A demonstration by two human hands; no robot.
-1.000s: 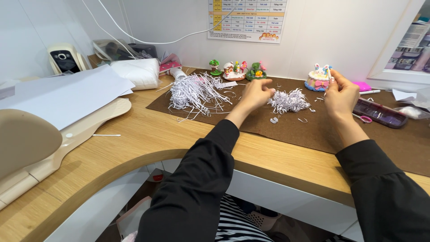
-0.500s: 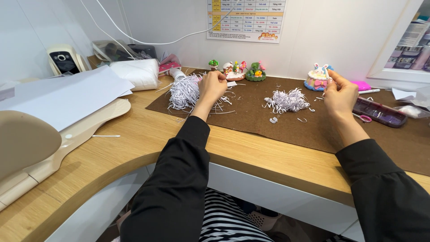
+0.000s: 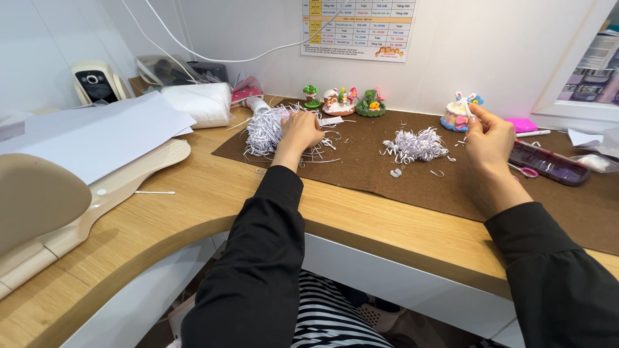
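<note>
Between the left hand (image 3: 302, 131) on the big heap of white paper strips (image 3: 265, 131) and the raised right hand (image 3: 488, 136), the brown mat (image 3: 361, 174) lies open except for a smaller strip pile (image 3: 418, 145) and a few loose scraps. Along the wall, small figurines (image 3: 340, 102) block the far edge. The near bench (image 3: 213, 200) front is bare wood, with white sheets (image 3: 97, 132) further left.

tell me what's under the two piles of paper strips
Both the big pile and the small pile lie on a brown mat over the wooden desk. The left hand covers part of the big pile, so anything beneath there is hidden.
</note>
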